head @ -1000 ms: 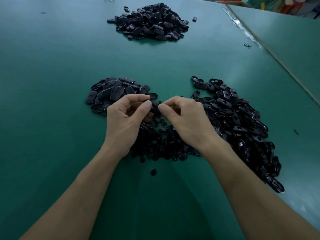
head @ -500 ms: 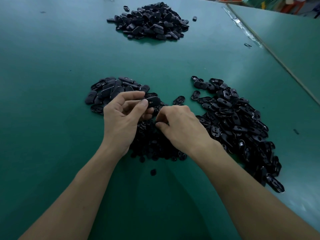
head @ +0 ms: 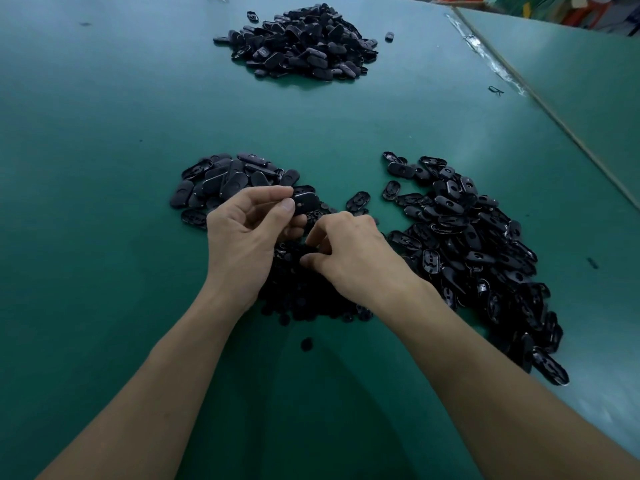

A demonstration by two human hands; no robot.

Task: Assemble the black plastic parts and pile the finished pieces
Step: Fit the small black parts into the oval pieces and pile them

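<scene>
My left hand (head: 246,233) pinches a black oval plastic shell (head: 305,203) between thumb and fingers, just above the table. My right hand (head: 349,258) is curled down into a heap of small round black parts (head: 304,299) in front of me; whether its fingertips hold one is hidden. A pile of oval shells (head: 225,178) lies behind my left hand. A larger spread of open oval shells (head: 478,244) lies to the right. A big pile of black pieces (head: 301,43) sits far back on the table.
The work surface is a green table (head: 104,133). A single round part (head: 307,344) lies loose between my forearms. One oval shell (head: 358,201) lies alone between the two near piles. A seam to a second green table (head: 554,112) runs along the right.
My hands have parted. The left hand keeps the oval shell, and the right hand has dropped down and toward me into the heap of small round parts.
</scene>
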